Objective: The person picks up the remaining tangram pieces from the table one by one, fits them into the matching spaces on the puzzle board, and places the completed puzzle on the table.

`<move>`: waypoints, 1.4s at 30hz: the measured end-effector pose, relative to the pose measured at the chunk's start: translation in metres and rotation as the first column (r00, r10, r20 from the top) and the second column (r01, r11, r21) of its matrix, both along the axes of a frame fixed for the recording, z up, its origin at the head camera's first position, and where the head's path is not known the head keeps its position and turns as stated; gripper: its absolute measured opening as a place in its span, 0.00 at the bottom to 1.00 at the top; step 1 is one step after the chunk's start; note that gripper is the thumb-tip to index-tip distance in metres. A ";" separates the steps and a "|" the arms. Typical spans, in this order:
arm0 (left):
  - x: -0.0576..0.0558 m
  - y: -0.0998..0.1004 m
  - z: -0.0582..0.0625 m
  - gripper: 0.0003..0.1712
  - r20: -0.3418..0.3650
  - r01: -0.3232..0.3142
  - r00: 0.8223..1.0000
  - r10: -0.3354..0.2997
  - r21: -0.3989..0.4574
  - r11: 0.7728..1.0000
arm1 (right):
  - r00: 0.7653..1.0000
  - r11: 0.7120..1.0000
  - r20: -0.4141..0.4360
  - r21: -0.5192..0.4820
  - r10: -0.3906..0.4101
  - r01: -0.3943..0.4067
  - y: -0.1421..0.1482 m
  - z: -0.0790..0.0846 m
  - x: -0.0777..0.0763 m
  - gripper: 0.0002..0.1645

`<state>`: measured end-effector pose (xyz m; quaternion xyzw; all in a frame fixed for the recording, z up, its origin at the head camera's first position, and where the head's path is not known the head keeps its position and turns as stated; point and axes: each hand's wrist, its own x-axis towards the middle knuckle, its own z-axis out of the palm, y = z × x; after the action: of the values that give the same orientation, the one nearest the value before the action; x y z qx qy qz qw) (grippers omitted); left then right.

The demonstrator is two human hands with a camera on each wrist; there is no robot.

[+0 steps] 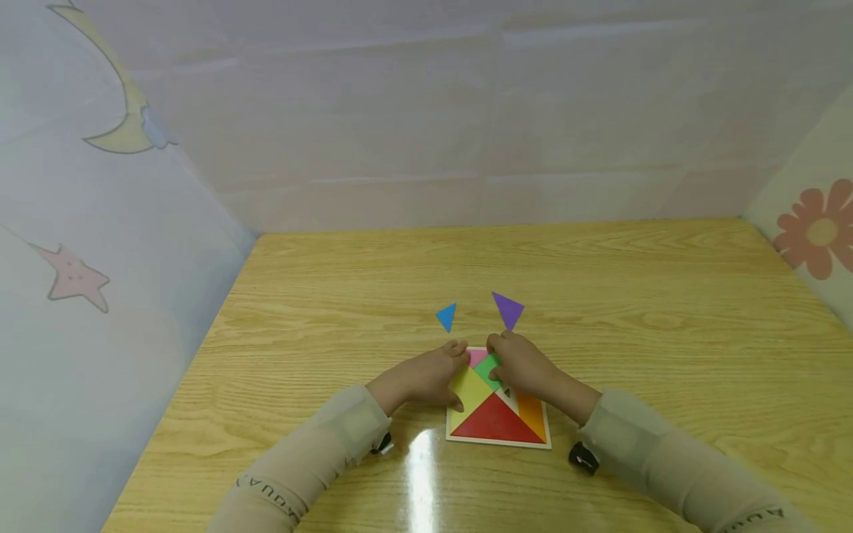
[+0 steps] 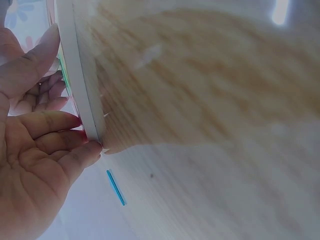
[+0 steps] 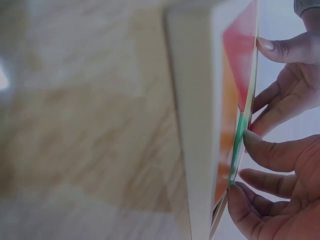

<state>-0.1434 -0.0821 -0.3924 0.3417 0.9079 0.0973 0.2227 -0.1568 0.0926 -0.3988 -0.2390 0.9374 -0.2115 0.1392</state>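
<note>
A tangram board (image 1: 501,443) lies near the front of the table. My left hand (image 1: 433,372) rests along its left side, thumb spread over the yellow triangle (image 1: 472,394) and fingertips by the pink piece (image 1: 477,357). In the left wrist view, those fingertips touch the board's corner. The green square (image 1: 489,368) lies between the thumb and fingers of my right hand (image 1: 524,364), which pinch it at the board's surface. A red triangle (image 1: 498,422) and an orange piece (image 1: 531,416) fill the near and right parts. The right hand hides the board's far right corner.
Beyond the board, a blue triangle (image 1: 447,317) and a larger purple triangle (image 1: 509,309) lie loose on the wooden table (image 1: 320,296). A bare triangular patch (image 1: 508,397) of the board shows beside the green square. Printed cloth walls (image 1: 400,133) stand behind and at both sides.
</note>
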 end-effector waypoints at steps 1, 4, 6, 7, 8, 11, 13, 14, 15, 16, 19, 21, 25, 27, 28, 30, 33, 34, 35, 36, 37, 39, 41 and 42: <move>0.000 0.000 0.000 0.46 0.000 0.001 1.000 -0.001 0.001 1.000 | 1.000 1.000 0.001 0.000 0.001 -0.001 0.000 0.000 0.000 0.14; 0.000 0.000 0.000 0.46 -0.001 0.004 1.000 -0.004 0.003 1.000 | 1.000 1.000 -0.002 -0.002 0.007 -0.007 0.002 -0.001 0.000 0.13; 0.000 0.000 0.000 0.46 0.000 0.004 1.000 -0.004 0.006 1.000 | 1.000 1.000 -0.005 -0.002 0.009 -0.009 0.003 -0.001 0.000 0.14; 0.000 0.001 0.000 0.46 -0.002 0.005 1.000 -0.005 0.006 1.000 | 1.000 1.000 -0.007 -0.004 0.009 -0.009 0.003 -0.002 0.000 0.14; 0.000 0.001 0.000 0.46 -0.003 0.006 1.000 -0.005 0.006 1.000 | 1.000 1.000 -0.009 -0.005 0.012 -0.012 0.004 -0.002 0.000 0.15; 0.000 0.001 -0.001 0.46 -0.008 0.007 1.000 -0.007 0.003 1.000 | 1.000 1.000 -0.014 -0.009 0.021 -0.021 0.006 -0.003 0.000 0.16; 0.000 0.001 -0.001 0.46 -0.012 0.008 1.000 -0.008 -0.002 1.000 | 0.999 0.999 -0.019 -0.014 0.031 -0.031 0.007 -0.003 0.001 0.16; 0.000 0.001 -0.001 0.46 -0.012 0.007 1.000 -0.007 -0.003 1.000 | 0.999 0.999 -0.025 -0.015 0.039 -0.039 0.008 -0.003 0.002 0.16; 0.000 0.001 -0.001 0.46 -0.012 0.005 1.000 -0.005 -0.004 1.000 | 0.998 0.999 -0.029 -0.017 0.047 -0.047 0.009 -0.003 0.002 0.16; 0.000 0.001 -0.001 0.46 -0.010 0.002 1.000 -0.002 -0.004 1.000 | 0.998 0.998 -0.034 -0.018 0.051 -0.052 0.010 -0.003 0.003 0.16; -0.001 0.001 -0.001 0.46 -0.003 -0.008 1.000 0.008 -0.002 1.000 | 0.998 0.998 -0.041 -0.016 0.057 -0.058 0.013 -0.002 0.004 0.16; -0.001 0.001 -0.001 0.46 0.001 -0.011 1.000 0.011 -0.001 1.000 | 0.998 0.998 -0.038 -0.017 0.058 -0.059 0.014 -0.003 0.004 0.16; -0.002 0.000 0.000 0.46 0.007 -0.008 1.000 0.008 0.000 1.000 | 0.998 0.998 -0.021 -0.032 0.060 -0.060 0.016 -0.003 0.005 0.16; -0.002 0.000 0.000 0.45 0.011 -0.008 1.000 0.008 0.000 1.000 | 0.998 0.997 -0.013 -0.043 0.061 -0.062 0.017 -0.004 0.006 0.16; -0.002 0.000 0.000 0.45 0.014 -0.008 1.000 0.008 0.000 1.000 | 0.998 0.997 -0.010 -0.047 0.061 -0.061 0.018 -0.004 0.006 0.16; -0.002 0.000 -0.001 0.46 0.020 -0.012 1.000 0.012 -0.002 1.000 | 0.998 0.997 -0.010 -0.051 0.064 -0.064 0.019 -0.004 0.006 0.15; -0.002 0.000 -0.002 0.46 0.023 -0.018 1.000 0.018 -0.004 1.000 | 0.998 0.996 -0.009 -0.050 0.070 -0.070 0.021 -0.004 0.007 0.15; -0.002 0.000 -0.002 0.46 0.026 -0.022 0.999 0.022 -0.005 1.000 | 0.997 0.996 -0.011 -0.048 0.073 -0.073 0.021 -0.004 0.007 0.15; -0.003 0.000 -0.002 0.46 0.025 -0.024 0.999 0.024 -0.006 1.000 | 0.997 0.996 -0.014 -0.046 0.077 -0.078 0.022 -0.003 0.007 0.15; -0.003 0.001 -0.002 0.46 0.024 -0.026 0.999 0.026 -0.008 1.000 | 0.997 0.996 -0.016 -0.044 0.081 -0.082 0.023 -0.003 0.008 0.15; -0.003 0.001 -0.002 0.46 0.023 -0.027 0.999 0.027 -0.009 1.000 | 0.996 0.995 -0.019 -0.042 0.086 -0.087 0.024 -0.003 0.008 0.16; -0.003 0.001 -0.002 0.46 0.024 -0.031 0.999 0.031 -0.010 0.999 | 0.995 0.994 -0.032 -0.035 0.098 -0.099 0.025 -0.003 0.010 0.16; -0.003 0.001 -0.002 0.46 0.021 -0.030 0.999 0.030 -0.012 0.999 | 0.993 0.993 -0.044 -0.032 0.108 -0.110 0.027 -0.002 0.011 0.16; -0.003 0.001 -0.002 0.47 0.019 -0.028 0.999 0.028 -0.012 1.000 | 0.993 0.993 -0.048 -0.031 0.112 -0.114 0.027 -0.002 0.012 0.16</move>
<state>-0.1460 -0.0811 -0.3941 0.3266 0.9109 0.0982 0.2322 -0.1450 0.1198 -0.4007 -0.2989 0.9217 -0.2135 0.1250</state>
